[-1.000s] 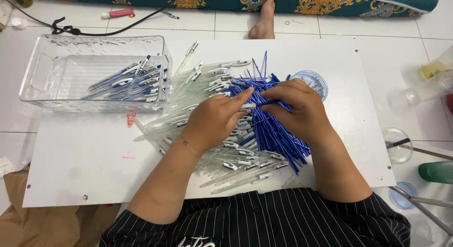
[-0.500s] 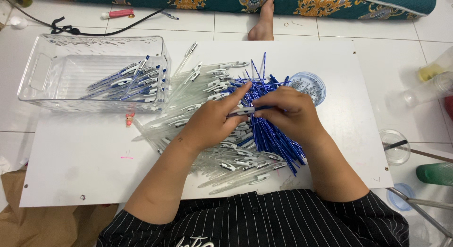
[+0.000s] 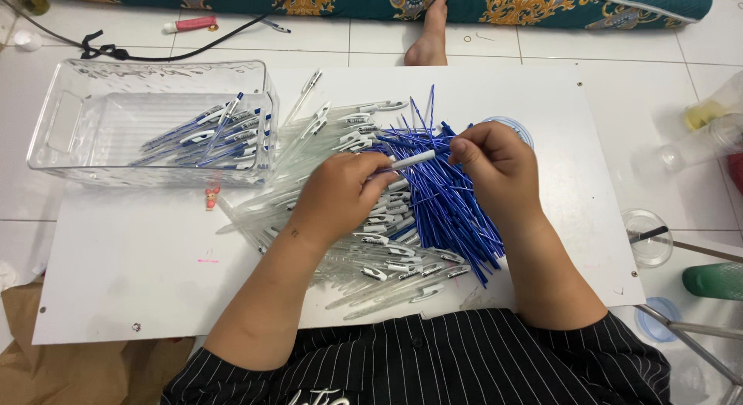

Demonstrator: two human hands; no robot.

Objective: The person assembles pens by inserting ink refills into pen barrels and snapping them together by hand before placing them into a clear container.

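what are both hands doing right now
Left hand: closed on one end of a clear pen barrel, over the pen pile.
Right hand: closed, pinching at the barrel's other end; whether it holds a blue refill cannot be told.

green bottle (lying down) beside clear cup.

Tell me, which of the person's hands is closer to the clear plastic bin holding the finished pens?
Left. The left hand works over the pen pile just right of the clear bin, while the right hand sits farther right, over the blue refills.
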